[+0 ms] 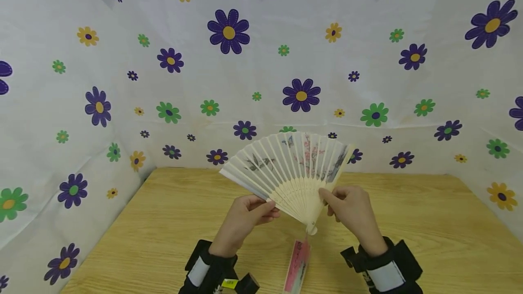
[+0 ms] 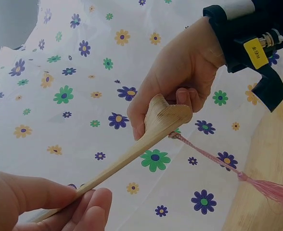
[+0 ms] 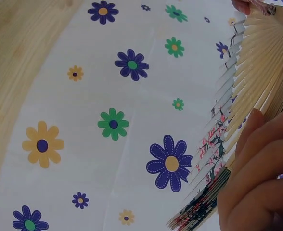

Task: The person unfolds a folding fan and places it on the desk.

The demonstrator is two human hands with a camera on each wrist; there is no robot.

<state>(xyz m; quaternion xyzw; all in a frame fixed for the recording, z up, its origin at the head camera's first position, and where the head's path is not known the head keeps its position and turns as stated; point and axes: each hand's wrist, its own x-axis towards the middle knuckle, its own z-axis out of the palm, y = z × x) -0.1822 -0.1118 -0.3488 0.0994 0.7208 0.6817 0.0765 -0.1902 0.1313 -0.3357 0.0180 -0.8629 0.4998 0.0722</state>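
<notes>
A folding fan with pale bamboo ribs and a white leaf painted with flowers is spread wide, its pivot pointing down. My left hand pinches the left outer rib between thumb and fingers. At the opposite edge, my right hand holds the right outer rib, thumb across its front. From the pivot hangs a pink tassel on a braided cord. In the right wrist view, the ribs near my right hand lie bunched, while the others fan out in pleats.
Below the fan lies a narrow pink box on the wooden table. A white cloth with printed flowers rises behind the table and along both sides.
</notes>
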